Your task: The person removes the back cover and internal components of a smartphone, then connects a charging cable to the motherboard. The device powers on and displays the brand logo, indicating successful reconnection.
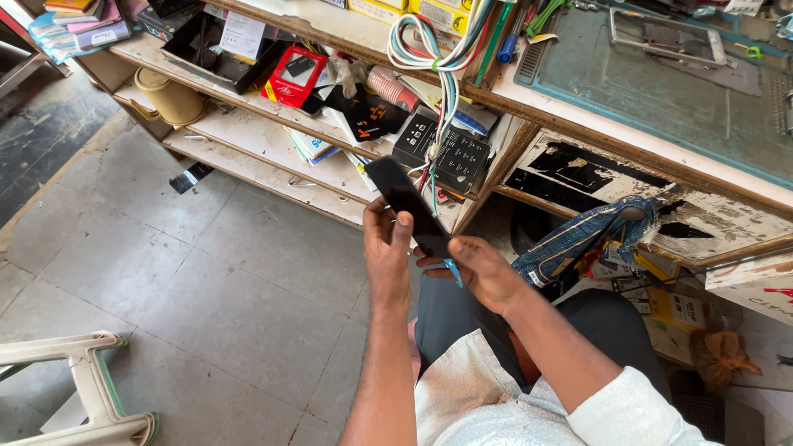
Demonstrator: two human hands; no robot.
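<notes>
From the head camera, the left hand (387, 239) is gripping a black flat panel (409, 206), fingers clamped on its edge, while the right hand (481, 268) is pinching its lower end (above the lap, before the wooden shelf (273, 140)).

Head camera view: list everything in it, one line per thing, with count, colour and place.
Flat slab: one, black, held in both hands at centre.
Tab: one, blue, at the slab's lower end by the right fingers.
Cable bundle: one, white, red, green and blue, hanging from the bench top.
Boxes: two, black, on the shelf behind the slab.
Packet: one, red, on the upper shelf.
Pot: one, tan, on the left shelf.
Mat: one, grey-green, on the bench top right.
Cloth: one, blue checked, under the bench.
Chair: one, white plastic, lower left.
Left hand: grip on the slab.
Right hand: at the slab's lower end.
</notes>
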